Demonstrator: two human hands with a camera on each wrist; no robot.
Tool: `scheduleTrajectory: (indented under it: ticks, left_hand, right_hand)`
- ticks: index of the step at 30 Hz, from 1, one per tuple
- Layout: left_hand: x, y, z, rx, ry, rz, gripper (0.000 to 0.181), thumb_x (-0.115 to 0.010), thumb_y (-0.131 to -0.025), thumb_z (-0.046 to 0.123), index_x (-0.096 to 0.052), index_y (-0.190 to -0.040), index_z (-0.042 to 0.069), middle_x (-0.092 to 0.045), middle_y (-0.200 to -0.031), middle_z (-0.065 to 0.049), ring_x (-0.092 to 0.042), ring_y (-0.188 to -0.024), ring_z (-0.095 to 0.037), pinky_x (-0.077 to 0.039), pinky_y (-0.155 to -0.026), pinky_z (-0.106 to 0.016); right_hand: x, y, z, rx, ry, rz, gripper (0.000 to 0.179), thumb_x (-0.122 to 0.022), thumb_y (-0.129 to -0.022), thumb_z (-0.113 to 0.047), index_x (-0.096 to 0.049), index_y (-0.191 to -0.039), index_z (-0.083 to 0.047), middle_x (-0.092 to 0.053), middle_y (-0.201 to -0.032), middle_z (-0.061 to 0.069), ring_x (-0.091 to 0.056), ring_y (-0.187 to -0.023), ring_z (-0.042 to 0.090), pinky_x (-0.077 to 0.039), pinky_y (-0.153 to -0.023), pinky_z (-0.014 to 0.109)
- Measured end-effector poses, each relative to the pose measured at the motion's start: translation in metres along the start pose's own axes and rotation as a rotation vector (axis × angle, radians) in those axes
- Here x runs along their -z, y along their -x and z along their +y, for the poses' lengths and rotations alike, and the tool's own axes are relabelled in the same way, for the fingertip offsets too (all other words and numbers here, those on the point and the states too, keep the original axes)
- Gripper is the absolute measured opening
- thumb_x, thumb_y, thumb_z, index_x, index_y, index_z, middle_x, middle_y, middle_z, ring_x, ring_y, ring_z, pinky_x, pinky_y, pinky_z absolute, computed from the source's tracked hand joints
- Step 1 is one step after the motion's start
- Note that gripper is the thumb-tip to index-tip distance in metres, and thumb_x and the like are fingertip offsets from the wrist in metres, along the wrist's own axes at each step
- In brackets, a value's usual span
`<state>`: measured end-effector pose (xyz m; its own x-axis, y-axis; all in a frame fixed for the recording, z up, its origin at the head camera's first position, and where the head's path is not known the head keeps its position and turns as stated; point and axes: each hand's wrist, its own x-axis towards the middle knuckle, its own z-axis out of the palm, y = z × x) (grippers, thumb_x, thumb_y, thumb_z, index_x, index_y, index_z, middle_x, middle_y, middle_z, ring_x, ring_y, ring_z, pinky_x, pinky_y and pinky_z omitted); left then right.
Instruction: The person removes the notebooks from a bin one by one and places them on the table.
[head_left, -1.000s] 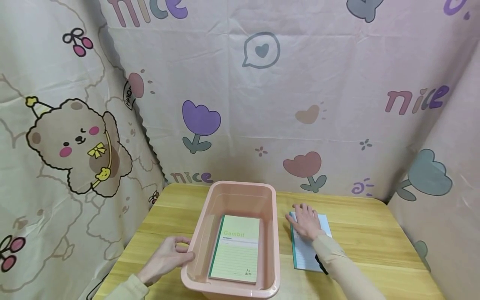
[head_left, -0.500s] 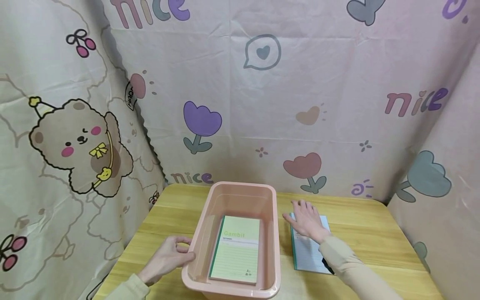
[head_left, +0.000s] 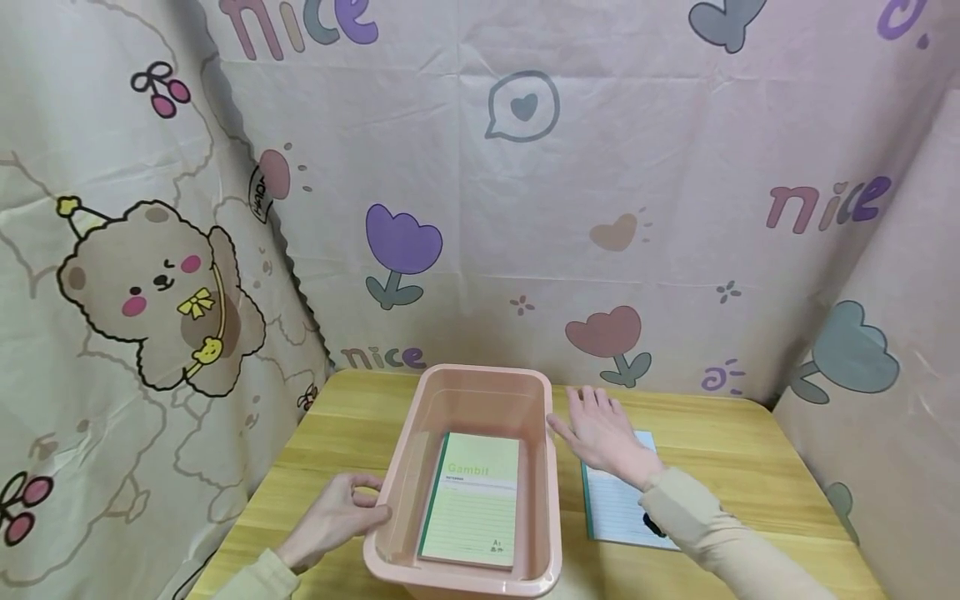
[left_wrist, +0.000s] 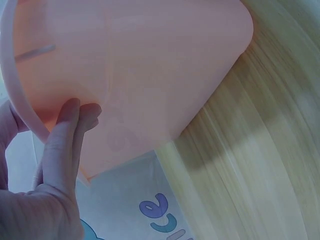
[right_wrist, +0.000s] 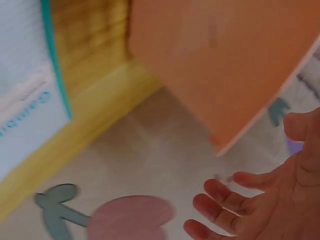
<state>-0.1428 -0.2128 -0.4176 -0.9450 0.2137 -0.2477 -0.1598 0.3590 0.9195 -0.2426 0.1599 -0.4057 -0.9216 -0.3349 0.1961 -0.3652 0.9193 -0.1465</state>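
Note:
A pink plastic bin [head_left: 557, 517] stands on the table, with a pale green notebook [head_left: 472, 500] lying flat inside it. On the bin's left rim, my left hand [head_left: 337, 512] pinches the edge; the left wrist view shows the fingers [left_wrist: 62, 145] against the outer wall and the thumb over the rim. My right hand [head_left: 603, 433] hovers beside the bin's right rim, its fingers spread and holding nothing. Whether its thumb touches the rim, I cannot tell. Beneath that hand and forearm lies a light blue notebook [head_left: 618, 508] with a teal spine, partly covered.
The wooden table [head_left: 735, 467] has a back edge close to a printed curtain [head_left: 480, 167]. More curtain hangs at the left and right sides. A dark band sits at my right wrist.
My right hand has risen off the blue notebook and moved left to the bin's right rim. The left hand keeps its grip on the left rim.

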Motion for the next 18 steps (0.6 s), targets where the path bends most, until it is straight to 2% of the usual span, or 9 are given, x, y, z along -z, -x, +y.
scheduleTrajectory:
  ticks: [5, 7, 11, 14, 18]
  left_hand:
    - [0.0, 0.0, -0.001, 0.0, -0.005, -0.006, 0.055, -0.061, -0.082, 0.003, -0.045, -0.128, -0.023, -0.075, -0.098, -0.028, -0.076, -0.087, -0.03, -0.065, -0.077, -0.039]
    - [0.001, 0.0, -0.001, 0.0, -0.004, -0.01, 0.056, -0.061, -0.083, 0.003, -0.044, -0.13, -0.024, -0.074, -0.099, -0.028, -0.076, -0.089, -0.031, -0.065, -0.077, -0.04]
    - [0.0, 0.0, 0.0, -0.003, -0.003, -0.008, 0.057, -0.061, -0.083, 0.003, -0.043, -0.13, -0.024, -0.074, -0.1, -0.03, -0.076, -0.09, -0.033, -0.065, -0.078, -0.041]
    - [0.0, 0.0, 0.0, -0.008, -0.003, -0.007, 0.057, -0.061, -0.083, 0.002, -0.043, -0.129, -0.025, -0.074, -0.1, -0.03, -0.076, -0.089, -0.034, -0.065, -0.078, -0.041]
    - [0.0, 0.0, 0.0, -0.013, -0.002, -0.011, 0.057, -0.06, -0.083, 0.002, -0.042, -0.13, -0.026, -0.073, -0.1, -0.031, -0.076, -0.089, -0.034, -0.065, -0.078, -0.041]
  right_hand:
    - [0.017, -0.004, -0.031, 0.025, 0.028, -0.051, 0.068, -0.051, -0.099, -0.054, -0.046, -0.141, -0.001, -0.057, -0.117, 0.017, -0.051, -0.108, 0.034, -0.047, -0.086, 0.047]
    - [0.022, -0.007, -0.044, 0.036, 0.035, -0.075, 0.069, -0.051, -0.098, -0.056, -0.045, -0.143, -0.003, -0.056, -0.121, 0.016, -0.051, -0.109, 0.033, -0.046, -0.086, 0.045]
    - [0.03, -0.015, -0.067, 0.072, 0.044, -0.124, 0.073, -0.051, -0.098, -0.057, -0.044, -0.146, -0.003, -0.051, -0.137, 0.019, -0.048, -0.125, 0.037, -0.046, -0.095, 0.05]
    - [0.033, -0.022, -0.083, 0.112, 0.056, -0.147, 0.072, -0.048, -0.098, -0.06, -0.045, -0.143, -0.003, -0.051, -0.134, 0.02, -0.045, -0.13, 0.037, -0.043, -0.102, 0.053]
    - [0.036, -0.033, -0.105, 0.123, 0.064, -0.184, 0.076, -0.043, -0.096, -0.068, -0.046, -0.141, -0.006, -0.052, -0.133, 0.017, -0.047, -0.129, 0.035, -0.045, -0.102, 0.053]
